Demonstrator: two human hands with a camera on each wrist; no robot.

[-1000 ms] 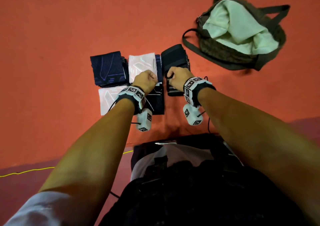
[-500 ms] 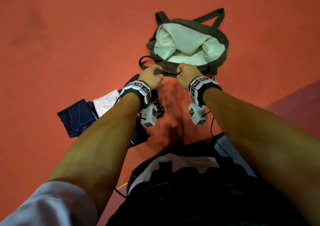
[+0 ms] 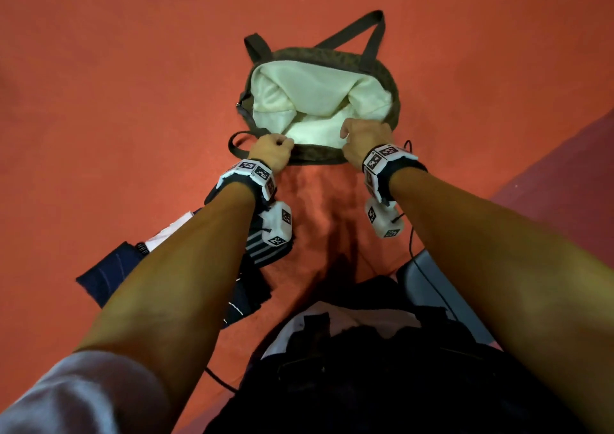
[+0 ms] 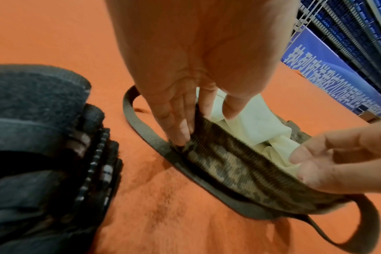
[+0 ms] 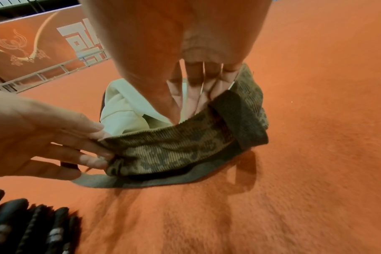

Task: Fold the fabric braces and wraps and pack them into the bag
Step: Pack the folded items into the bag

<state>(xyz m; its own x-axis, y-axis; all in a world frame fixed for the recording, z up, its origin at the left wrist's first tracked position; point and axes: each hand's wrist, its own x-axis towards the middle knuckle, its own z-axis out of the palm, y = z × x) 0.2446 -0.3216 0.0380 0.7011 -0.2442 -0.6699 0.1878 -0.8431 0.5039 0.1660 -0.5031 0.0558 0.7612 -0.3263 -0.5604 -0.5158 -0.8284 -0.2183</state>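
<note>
At the bag's (image 3: 319, 158) near rim, both hands (image 3: 270, 151) (image 3: 363, 143) pinch its edge.

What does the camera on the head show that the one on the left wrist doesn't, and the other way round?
Only the head view shows the whole bag from above with its far handle, both forearms with their wristbands, and the light and dark blue folded pieces by the left arm.

Only the left wrist view shows a blue banner and railing in the background, and the left hand's fingers pinching the bag's rim.

Both show the left hand, the right hand, the pale lining and the orange floor.
</note>
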